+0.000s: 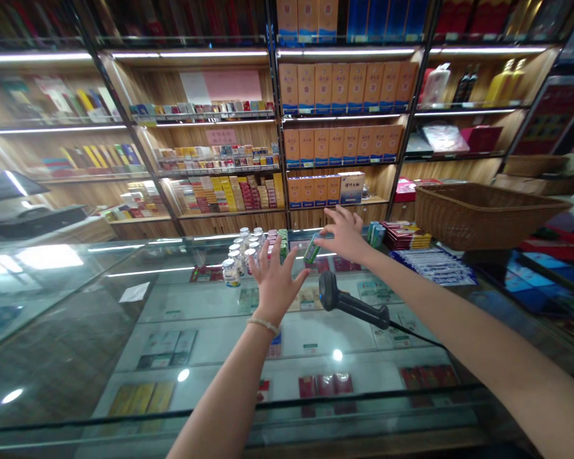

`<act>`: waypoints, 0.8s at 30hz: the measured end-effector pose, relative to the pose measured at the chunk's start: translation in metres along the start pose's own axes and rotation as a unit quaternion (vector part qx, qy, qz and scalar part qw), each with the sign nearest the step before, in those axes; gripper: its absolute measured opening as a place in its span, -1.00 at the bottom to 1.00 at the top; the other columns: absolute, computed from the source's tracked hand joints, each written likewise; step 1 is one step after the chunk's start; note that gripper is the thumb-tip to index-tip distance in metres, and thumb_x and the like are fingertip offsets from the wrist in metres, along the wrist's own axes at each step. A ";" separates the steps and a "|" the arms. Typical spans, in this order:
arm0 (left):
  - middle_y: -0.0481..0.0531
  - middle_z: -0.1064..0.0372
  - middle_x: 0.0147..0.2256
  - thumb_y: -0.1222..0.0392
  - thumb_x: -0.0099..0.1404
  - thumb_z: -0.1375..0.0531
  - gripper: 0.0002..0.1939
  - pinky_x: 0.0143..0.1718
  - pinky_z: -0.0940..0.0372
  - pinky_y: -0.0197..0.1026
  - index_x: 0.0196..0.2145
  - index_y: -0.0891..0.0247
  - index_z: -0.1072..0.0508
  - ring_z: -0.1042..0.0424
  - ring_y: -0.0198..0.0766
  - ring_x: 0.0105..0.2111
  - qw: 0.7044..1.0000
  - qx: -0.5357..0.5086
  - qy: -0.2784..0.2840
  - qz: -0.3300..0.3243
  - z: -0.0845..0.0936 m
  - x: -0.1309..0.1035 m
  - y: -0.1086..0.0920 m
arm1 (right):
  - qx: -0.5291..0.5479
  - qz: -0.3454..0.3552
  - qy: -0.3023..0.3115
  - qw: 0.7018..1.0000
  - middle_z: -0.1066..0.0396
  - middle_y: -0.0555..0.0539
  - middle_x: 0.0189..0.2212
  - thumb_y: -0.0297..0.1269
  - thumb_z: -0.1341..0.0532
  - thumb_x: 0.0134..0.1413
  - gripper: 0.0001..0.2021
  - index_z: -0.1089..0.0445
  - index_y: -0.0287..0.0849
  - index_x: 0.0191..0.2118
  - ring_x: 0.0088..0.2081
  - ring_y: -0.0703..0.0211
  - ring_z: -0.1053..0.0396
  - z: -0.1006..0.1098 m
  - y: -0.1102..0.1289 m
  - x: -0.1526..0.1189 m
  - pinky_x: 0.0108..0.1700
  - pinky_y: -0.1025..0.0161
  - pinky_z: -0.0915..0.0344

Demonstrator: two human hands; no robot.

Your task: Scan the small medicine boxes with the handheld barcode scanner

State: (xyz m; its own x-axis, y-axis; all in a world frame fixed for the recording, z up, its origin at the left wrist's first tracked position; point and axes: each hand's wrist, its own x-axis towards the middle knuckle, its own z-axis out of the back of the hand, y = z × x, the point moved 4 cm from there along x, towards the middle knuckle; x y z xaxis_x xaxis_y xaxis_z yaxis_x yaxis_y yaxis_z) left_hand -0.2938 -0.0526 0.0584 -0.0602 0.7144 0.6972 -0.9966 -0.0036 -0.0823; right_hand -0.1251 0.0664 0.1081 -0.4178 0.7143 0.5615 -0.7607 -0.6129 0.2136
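Between the thumb and fingers of my right hand (345, 238) is a small blue-and-green pack (311, 250), tilted just above the glass counter. My left hand (273, 285) reaches over the counter with its fingers spread and nothing in it. Beyond and beside its fingers stand rows of small white-capped bottles (230, 273); pink and green packs next to them are partly hidden by the fingers. A dark handheld barcode scanner (354, 305) lies on the glass between my forearms, its cord running right. More small blue-green packs (375, 234) stand just right of my right hand.
The glass counter (210, 344) has packs displayed beneath its top. On the right are a brown wicker basket (488, 217), red-and-yellow packets (405, 236) and a pile of blue-white sachets (433, 266). A white paper slip (134, 292) lies left. Stocked shelves (220, 167) line the back wall.
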 end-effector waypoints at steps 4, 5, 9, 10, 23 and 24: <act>0.15 -0.02 0.47 -0.19 0.28 -0.33 -0.46 0.44 0.35 0.45 0.17 -0.03 -0.51 0.07 0.20 0.47 1.000 -0.006 -0.003 -0.009 0.001 -0.001 -0.007 | 0.018 -0.008 -0.013 1.000 -0.17 -0.13 0.43 0.19 -0.15 0.29 -0.54 -0.65 -0.04 -0.23 0.47 -0.26 0.12 0.005 -0.001 -0.010 0.38 -0.35 0.27; 0.16 -0.03 0.47 -0.20 0.28 -0.34 -0.46 0.44 0.35 0.46 0.16 -0.03 -0.52 0.07 0.20 0.47 1.000 -0.010 -0.003 -0.010 0.001 -0.002 -0.008 | 0.027 -0.013 -0.015 0.999 -0.17 -0.13 0.43 0.19 -0.15 0.29 -0.54 -0.65 -0.04 -0.23 0.47 -0.26 0.11 0.006 -0.002 -0.011 0.38 -0.35 0.26; 0.18 -0.07 0.45 -0.22 0.28 -0.32 -0.49 0.43 0.31 0.47 0.11 -0.01 -0.55 0.04 0.22 0.46 1.000 -0.022 -0.001 -0.017 0.001 -0.002 -0.013 | 0.063 -0.044 -0.024 0.997 -0.17 -0.12 0.43 0.21 -0.15 0.27 -0.53 -0.65 -0.03 -0.22 0.47 -0.26 0.11 0.009 -0.004 -0.020 0.38 -0.31 0.19; 0.18 -0.08 0.44 -0.22 0.28 -0.33 -0.50 0.43 0.31 0.46 0.09 0.00 -0.56 0.04 0.22 0.46 1.000 -0.023 -0.003 -0.019 0.001 -0.002 -0.014 | 0.071 -0.054 -0.025 0.996 -0.17 -0.11 0.43 0.22 -0.14 0.27 -0.52 -0.65 -0.03 -0.21 0.47 -0.25 0.11 0.010 -0.004 -0.023 0.38 -0.29 0.17; 0.12 -0.23 0.37 -0.05 0.31 -0.35 -0.71 0.42 0.27 0.38 -0.04 -0.01 -0.61 -0.06 0.19 0.40 0.985 -0.067 -0.125 -0.095 0.000 -0.005 -0.013 | 0.135 -0.120 -0.060 0.982 -0.34 -0.13 0.32 0.21 -0.14 0.29 -0.51 -0.65 -0.03 -0.30 0.41 -0.19 -0.04 -0.001 -0.019 -0.056 0.37 -0.31 0.11; 0.11 -0.24 0.36 -0.05 0.31 -0.35 -0.72 0.42 0.26 0.37 -0.05 -0.01 -0.61 -0.08 0.18 0.39 0.983 -0.068 -0.135 -0.100 -0.001 -0.006 -0.012 | 0.138 -0.118 -0.064 0.981 -0.36 -0.14 0.31 0.22 -0.13 0.29 -0.51 -0.65 -0.03 -0.31 0.40 -0.19 -0.06 -0.002 -0.020 -0.058 0.37 -0.31 0.10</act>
State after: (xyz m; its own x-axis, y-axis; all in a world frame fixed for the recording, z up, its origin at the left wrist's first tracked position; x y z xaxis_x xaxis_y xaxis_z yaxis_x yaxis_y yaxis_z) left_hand -0.2810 -0.0561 0.0552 0.1059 0.4795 0.8711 -0.9742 0.2256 -0.0058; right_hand -0.0866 0.0382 0.0699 -0.1674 0.8103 0.5616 -0.6578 -0.5161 0.5486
